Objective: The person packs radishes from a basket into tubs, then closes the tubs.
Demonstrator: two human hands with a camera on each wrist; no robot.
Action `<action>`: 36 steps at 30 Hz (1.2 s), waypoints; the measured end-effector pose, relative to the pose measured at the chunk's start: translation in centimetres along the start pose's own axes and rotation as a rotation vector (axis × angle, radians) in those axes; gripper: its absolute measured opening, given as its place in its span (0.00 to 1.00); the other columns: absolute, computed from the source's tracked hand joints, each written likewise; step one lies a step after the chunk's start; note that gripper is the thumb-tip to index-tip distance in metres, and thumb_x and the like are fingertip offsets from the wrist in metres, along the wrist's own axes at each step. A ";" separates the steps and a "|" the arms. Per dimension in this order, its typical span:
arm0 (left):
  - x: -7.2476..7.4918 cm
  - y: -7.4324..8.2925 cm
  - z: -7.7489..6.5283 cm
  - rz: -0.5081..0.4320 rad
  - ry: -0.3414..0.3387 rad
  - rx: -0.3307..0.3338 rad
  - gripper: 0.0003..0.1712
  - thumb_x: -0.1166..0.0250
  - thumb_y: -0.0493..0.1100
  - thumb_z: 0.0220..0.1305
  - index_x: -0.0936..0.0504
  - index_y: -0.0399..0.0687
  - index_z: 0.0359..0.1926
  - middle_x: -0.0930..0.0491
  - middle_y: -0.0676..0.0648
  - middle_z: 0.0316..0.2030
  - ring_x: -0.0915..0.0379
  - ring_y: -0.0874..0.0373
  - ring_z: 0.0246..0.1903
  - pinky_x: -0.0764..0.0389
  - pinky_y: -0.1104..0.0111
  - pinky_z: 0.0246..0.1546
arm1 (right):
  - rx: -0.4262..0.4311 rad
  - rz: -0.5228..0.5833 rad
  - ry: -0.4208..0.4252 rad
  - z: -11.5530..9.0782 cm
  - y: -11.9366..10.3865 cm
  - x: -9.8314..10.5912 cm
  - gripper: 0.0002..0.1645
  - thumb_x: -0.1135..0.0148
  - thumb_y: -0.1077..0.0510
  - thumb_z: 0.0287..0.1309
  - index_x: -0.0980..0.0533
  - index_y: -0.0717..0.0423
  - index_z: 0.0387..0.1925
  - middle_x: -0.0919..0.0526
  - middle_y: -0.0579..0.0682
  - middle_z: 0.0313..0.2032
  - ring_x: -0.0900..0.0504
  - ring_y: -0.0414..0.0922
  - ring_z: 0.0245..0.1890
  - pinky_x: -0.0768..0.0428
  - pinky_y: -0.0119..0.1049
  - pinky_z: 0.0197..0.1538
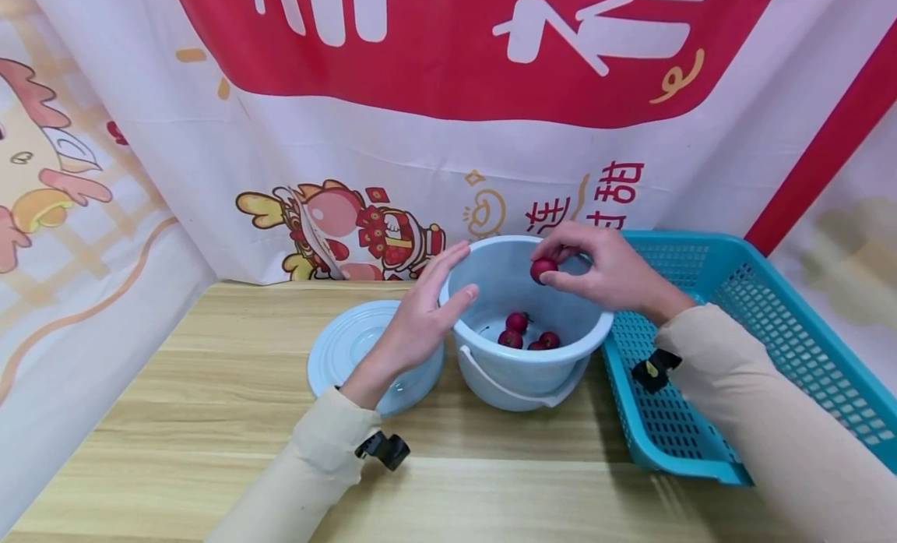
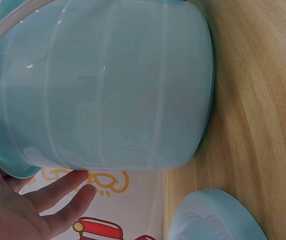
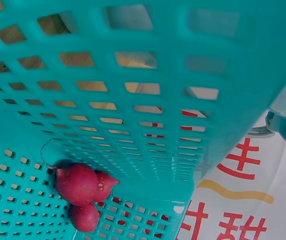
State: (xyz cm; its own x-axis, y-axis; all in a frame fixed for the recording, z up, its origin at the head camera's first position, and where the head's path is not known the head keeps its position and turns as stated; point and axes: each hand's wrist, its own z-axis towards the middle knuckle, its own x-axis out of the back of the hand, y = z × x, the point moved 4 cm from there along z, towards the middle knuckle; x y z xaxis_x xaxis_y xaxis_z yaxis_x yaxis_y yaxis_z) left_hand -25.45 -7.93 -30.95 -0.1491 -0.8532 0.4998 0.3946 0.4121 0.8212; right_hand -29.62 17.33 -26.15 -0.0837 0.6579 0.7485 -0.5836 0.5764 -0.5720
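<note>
My right hand (image 1: 603,266) pinches a red radish (image 1: 543,269) between thumb and fingers, over the mouth of a light blue bucket (image 1: 490,381). Several more radishes (image 1: 517,322) lie on the bucket's floor. At the bucket's left rim is my left hand (image 1: 420,317), fingers extended and thumb spread. In the left wrist view, its fingers (image 2: 65,192) reach past the rim, beside the outer wall. The right wrist view shows radishes (image 3: 77,184) in a corner of the teal basket (image 3: 172,117); in the head view my right arm covers part of that basket.
Left of the bucket, a round light blue lid (image 1: 343,344) lies on the wooden table (image 1: 175,418), partly under my left forearm. The basket stands close against the bucket's right side. Behind everything hangs a printed white and red cloth (image 1: 392,146). The bucket's handle (image 1: 504,389) hangs down in front.
</note>
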 end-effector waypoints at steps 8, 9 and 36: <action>0.0 0.1 0.0 -0.006 -0.002 0.006 0.37 0.45 0.59 0.78 0.41 0.63 0.83 0.47 0.60 0.84 0.52 0.55 0.84 0.42 0.37 0.80 | 0.029 -0.027 -0.025 0.0 0.0 0.0 0.22 0.21 0.59 0.56 0.15 0.47 0.53 0.12 0.47 0.51 0.18 0.45 0.50 0.14 0.46 0.54; 0.0 0.1 0.0 -0.006 -0.002 0.006 0.37 0.45 0.59 0.78 0.41 0.62 0.83 0.47 0.60 0.84 0.52 0.55 0.84 0.42 0.37 0.80 | 0.034 -0.025 -0.032 0.0 0.0 0.0 0.21 0.22 0.59 0.57 0.15 0.48 0.53 0.12 0.48 0.51 0.17 0.45 0.51 0.14 0.47 0.54; -0.1 0.1 0.0 0.007 0.002 0.005 0.37 0.45 0.59 0.79 0.41 0.64 0.83 0.47 0.60 0.84 0.52 0.54 0.84 0.41 0.36 0.79 | -0.076 0.256 0.041 -0.5 1.5 1.9 0.22 0.26 0.60 0.63 0.16 0.55 0.58 0.13 0.49 0.54 0.15 0.49 0.54 0.12 0.32 0.53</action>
State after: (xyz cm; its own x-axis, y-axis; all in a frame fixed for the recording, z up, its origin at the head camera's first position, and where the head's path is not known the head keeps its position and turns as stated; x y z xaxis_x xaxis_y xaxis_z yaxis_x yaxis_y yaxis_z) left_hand -25.44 -7.85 -30.92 -0.1450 -0.8509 0.5048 0.3912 0.4193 0.8192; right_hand -30.25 19.64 -25.73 -0.1869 0.8049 0.5632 -0.4849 0.4230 -0.7655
